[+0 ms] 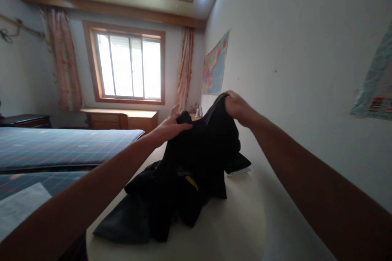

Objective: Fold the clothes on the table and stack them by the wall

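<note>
A dark black garment (202, 142) is lifted by its upper edge above the round white table (232, 220). Its lower part lies bunched on the tabletop, with a small yellow mark showing in the folds; what kind of garment it is I cannot make out. My right hand (237, 108) is closed around the top right corner. At the top left, my left hand (173, 124) has the cloth between its thumb and fingers, slightly blurred. A folded black cloth (238, 164) with a white layer beneath lies behind the garment, towards the wall.
To the left is a bed with a blue plaid mattress (70, 144), and a white sheet (23, 206) lies at its near side. A wooden desk (137, 119) stands under the window (128, 65). The white wall (290, 49) runs close along the table's right side.
</note>
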Tool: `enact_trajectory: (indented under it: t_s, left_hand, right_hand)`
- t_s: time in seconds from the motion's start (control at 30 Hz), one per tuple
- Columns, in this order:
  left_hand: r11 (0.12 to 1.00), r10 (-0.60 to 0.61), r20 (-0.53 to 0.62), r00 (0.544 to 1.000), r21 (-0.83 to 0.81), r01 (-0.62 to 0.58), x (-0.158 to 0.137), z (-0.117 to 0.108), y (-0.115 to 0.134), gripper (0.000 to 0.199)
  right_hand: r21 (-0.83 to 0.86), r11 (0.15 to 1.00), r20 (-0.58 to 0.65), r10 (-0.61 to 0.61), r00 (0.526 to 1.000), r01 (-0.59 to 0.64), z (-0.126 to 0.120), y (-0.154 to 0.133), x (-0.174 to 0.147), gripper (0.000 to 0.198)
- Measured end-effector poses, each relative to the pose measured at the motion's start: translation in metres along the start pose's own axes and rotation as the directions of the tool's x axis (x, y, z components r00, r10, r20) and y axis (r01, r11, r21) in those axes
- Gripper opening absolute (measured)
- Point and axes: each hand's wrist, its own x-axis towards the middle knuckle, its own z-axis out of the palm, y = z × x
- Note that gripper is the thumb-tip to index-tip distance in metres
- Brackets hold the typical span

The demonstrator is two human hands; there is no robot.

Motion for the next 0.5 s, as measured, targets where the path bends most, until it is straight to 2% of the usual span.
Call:
enact_trajectory:
  t_s: [0.07,0.1,0.17,0.23,0.37,0.43,0.5]
  left_hand:
    - [0.999,0.045,0.165,0.985,-0.012,-0.044,-0.006,0.021,-0.005,0.096]
    - [0.998,0.055,0.209,0.976,-0.041,-0.048,-0.008,0.029,-0.007,0.089]
    - [0.995,0.039,0.216,0.976,-0.103,-0.017,-0.008,0.038,-0.007,0.064]
    - [0.982,0.016,0.139,0.99,-0.19,0.011,-0.005,0.036,-0.005,0.043]
    - [0.912,0.051,-0.058,0.997,-0.403,-0.07,0.01,0.011,0.007,0.029]
    - [0.867,0.097,-0.138,0.986,-0.475,-0.152,0.018,-0.002,0.018,0.019]
    - [0.819,0.15,-0.187,0.971,-0.526,-0.228,0.025,-0.012,0.032,0.011]
  right_hand:
    - [0.11,0.989,0.013,-0.102,0.995,0.1,0.018,-0.02,-0.007,0.023]
    - [0.133,0.98,0.024,-0.155,0.988,0.151,0.025,-0.028,-0.011,0.023]
    - [0.124,0.966,0.047,-0.233,0.971,0.226,0.032,-0.037,-0.017,0.022]
    - [0.063,0.967,0.088,-0.252,0.964,0.247,0.031,-0.035,-0.023,0.029]
    - [0.011,0.987,0.268,-0.159,0.95,0.162,0.025,-0.009,-0.036,0.057]
    - [0.059,0.987,0.403,-0.159,0.901,0.148,0.031,0.008,-0.044,0.065]
    - [0.117,0.979,0.512,-0.203,0.834,0.167,0.044,0.022,-0.052,0.062]
